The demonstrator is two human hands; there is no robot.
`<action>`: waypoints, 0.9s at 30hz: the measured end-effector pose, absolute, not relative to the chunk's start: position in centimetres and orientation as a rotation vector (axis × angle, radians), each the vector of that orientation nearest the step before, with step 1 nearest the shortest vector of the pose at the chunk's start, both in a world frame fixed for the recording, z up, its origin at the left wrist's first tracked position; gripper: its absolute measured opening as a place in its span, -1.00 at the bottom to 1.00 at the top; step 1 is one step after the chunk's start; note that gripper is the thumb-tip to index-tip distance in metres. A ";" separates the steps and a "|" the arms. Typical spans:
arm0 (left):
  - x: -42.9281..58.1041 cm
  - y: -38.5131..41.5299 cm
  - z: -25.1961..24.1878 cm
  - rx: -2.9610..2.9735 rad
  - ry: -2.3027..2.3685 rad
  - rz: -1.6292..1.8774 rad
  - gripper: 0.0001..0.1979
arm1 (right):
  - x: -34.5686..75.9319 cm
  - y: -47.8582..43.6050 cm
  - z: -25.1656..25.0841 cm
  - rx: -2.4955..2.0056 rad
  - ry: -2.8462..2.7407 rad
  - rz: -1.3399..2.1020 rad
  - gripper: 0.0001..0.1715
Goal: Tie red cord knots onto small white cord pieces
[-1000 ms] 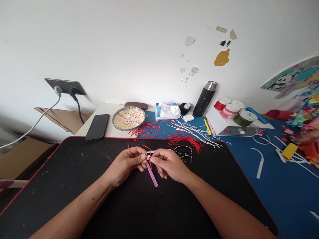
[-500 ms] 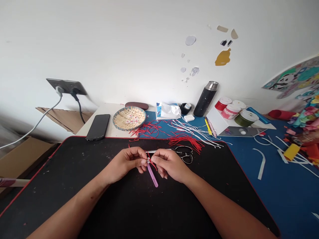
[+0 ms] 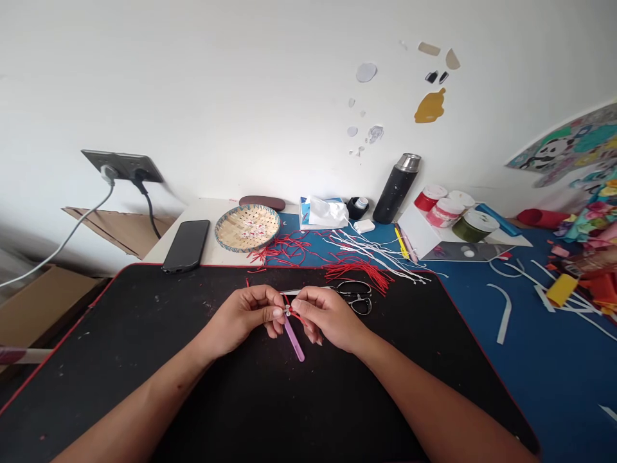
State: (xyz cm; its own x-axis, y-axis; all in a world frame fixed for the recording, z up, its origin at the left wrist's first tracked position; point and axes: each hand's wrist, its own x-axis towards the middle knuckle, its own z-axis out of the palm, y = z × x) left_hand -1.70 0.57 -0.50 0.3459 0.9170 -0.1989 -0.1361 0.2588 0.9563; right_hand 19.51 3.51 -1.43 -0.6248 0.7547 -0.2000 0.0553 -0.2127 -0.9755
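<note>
My left hand (image 3: pixel 250 313) pinches a small white-and-red knotted cord piece (image 3: pixel 288 310) between thumb and fingers. From the other side, my right hand (image 3: pixel 325 315) has its thumb and index finger closed on the red cord (image 3: pixel 299 317) of that same piece. The fine detail of the knot is too small to make out. Just below the fingertips, a slim purple plastic tool (image 3: pixel 295 342) slants over the black mat (image 3: pixel 270 405); its upper end is hidden at the hands. Behind my right hand lie scissors (image 3: pixel 354 289) with black handles, their blades partly covered.
Beyond the mat lie red cords (image 3: pixel 361 273), white cords (image 3: pixel 385 254) and a woven basket (image 3: pixel 226 241) with small red-and-white pieces. A phone (image 3: pixel 187 245) is at left. Further back stand a tissue pack (image 3: pixel 324 213), a black flask (image 3: pixel 398 190) and paint jars (image 3: pixel 446 213).
The red cord end at my right fingers has shifted slightly. Both hands keep their pinch in nearly the same place, and the camera view has moved a little.
</note>
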 end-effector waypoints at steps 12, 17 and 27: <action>-1.5 0.4 -0.2 1.025 0.960 0.864 -0.67 | 19.5 3.4 -1.1 -0.961 -1.566 1.895 -0.52; -1.3 0.3 -0.3 1.041 0.959 0.846 -0.68 | 19.5 3.4 -1.2 -0.958 -1.539 1.902 -0.52; -1.2 0.4 -0.7 0.947 0.971 0.971 -0.66 | 19.4 3.4 -1.3 -0.949 -1.518 1.890 -0.53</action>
State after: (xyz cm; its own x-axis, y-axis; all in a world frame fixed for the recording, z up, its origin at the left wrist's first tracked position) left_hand -1.18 0.41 -0.75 0.2565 0.9420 -0.2164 -0.2173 0.2744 0.9367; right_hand 19.45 3.39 -1.25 -0.6115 0.7673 -0.1930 0.0228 -0.2268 -0.9737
